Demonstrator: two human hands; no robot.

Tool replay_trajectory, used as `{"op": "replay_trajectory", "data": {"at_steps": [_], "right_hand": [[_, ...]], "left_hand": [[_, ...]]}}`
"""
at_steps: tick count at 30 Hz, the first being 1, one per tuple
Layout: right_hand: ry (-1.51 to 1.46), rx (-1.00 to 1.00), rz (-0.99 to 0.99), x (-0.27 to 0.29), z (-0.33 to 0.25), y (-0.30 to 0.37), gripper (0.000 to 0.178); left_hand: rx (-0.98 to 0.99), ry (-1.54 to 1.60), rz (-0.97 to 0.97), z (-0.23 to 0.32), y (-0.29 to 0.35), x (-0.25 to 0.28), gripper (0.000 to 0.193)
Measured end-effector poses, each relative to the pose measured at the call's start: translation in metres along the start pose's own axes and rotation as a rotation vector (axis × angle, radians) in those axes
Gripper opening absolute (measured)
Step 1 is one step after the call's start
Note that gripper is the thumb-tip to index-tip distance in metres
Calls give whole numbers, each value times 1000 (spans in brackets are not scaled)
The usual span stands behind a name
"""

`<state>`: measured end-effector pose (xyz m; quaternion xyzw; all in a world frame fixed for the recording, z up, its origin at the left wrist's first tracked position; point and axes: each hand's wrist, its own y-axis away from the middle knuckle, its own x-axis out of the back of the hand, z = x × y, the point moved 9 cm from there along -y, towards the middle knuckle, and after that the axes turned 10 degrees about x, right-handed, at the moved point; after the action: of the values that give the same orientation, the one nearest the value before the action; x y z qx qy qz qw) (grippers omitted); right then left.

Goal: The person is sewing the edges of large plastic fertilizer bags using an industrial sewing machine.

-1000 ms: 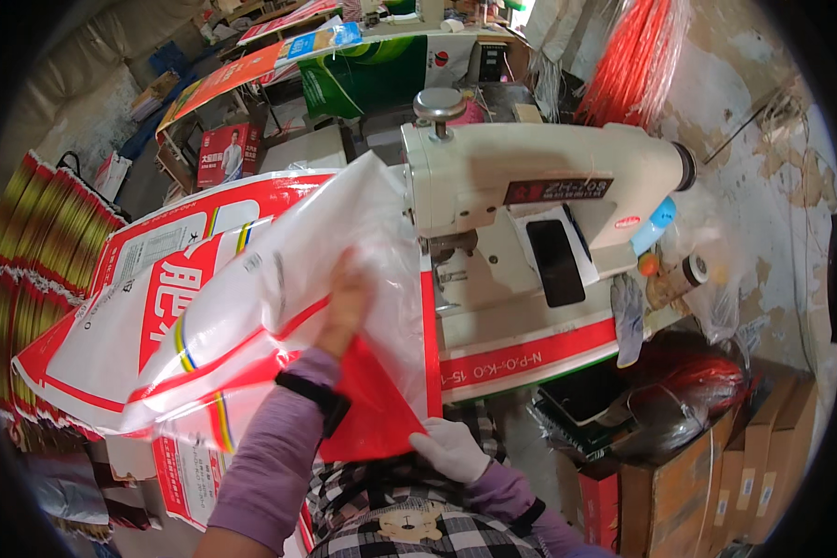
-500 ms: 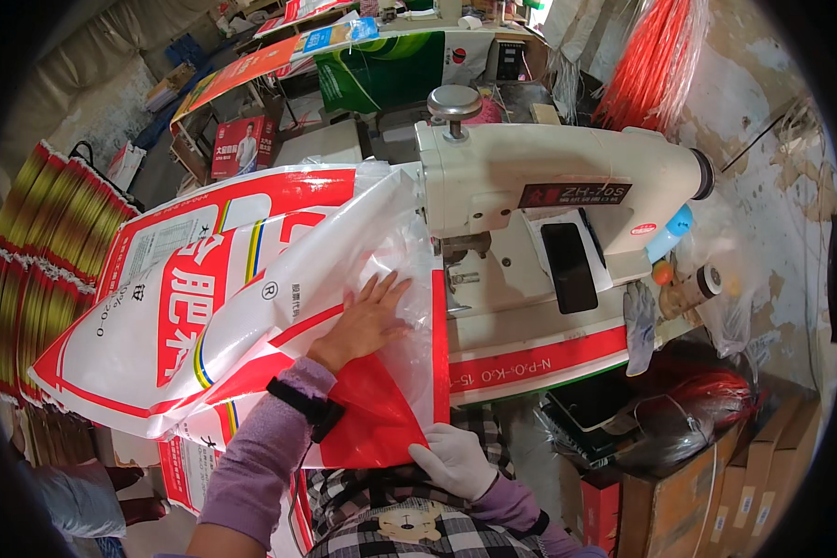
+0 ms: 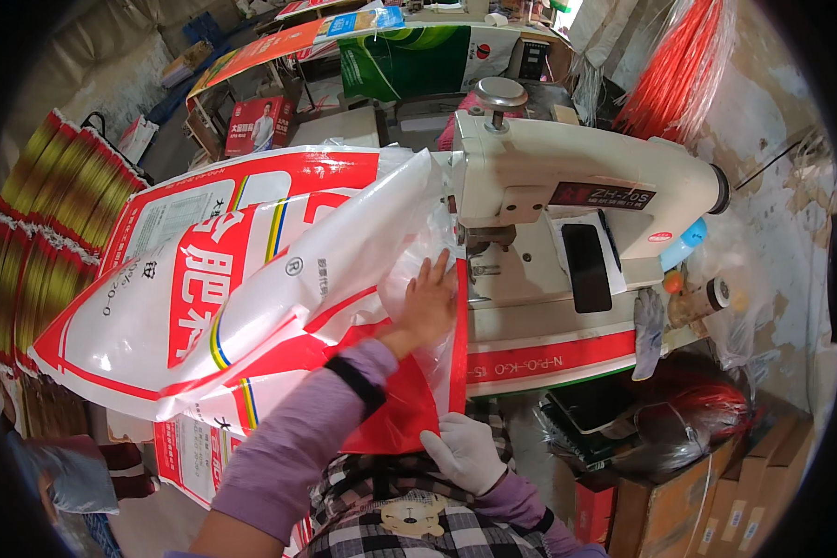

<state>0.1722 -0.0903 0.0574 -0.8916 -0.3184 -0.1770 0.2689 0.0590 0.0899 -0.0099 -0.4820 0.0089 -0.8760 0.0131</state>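
Observation:
A large red-and-white printed woven plastic bag (image 3: 219,270) spreads from the left up to a cream sewing machine (image 3: 567,177). My bare left hand (image 3: 428,307) lies on the bag close to its right edge, fingers stretched toward the machine's needle area. In a white glove, my right hand (image 3: 467,453) is closed at the bag's near right corner, thumb over the red edge. The corner under the glove is hidden.
A black phone (image 3: 587,268) and a grey glove (image 3: 647,333) rest on the machine bed. Folded bags with gold bands (image 3: 42,288) are stacked at left. Red strands (image 3: 674,74) hang behind the machine; cardboard boxes (image 3: 665,507) stand at lower right.
My left hand has slid right and slightly up toward the bag's edge by the machine. My right hand stays near the corner. The whole view has shifted a little.

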Motion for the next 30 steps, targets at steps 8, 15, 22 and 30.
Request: {"op": "replay_trajectory", "data": {"at_steps": [8,15,22,30], "right_hand": [[-13,-7,26,2,-3,1,32],[46,-45,-42,2,-6,-2,27],[218,12,-159,-6,-9,1,25],[245,24,-132,-10,-1,6,22]], "left_hand": [[731,1671,-97,-19,21,4,29],[760,1621,-296,-4,58,-26,38],[803,2093,20,-7,62,-5,45],[874,2012,-119,-4,96,-42,37]]}}
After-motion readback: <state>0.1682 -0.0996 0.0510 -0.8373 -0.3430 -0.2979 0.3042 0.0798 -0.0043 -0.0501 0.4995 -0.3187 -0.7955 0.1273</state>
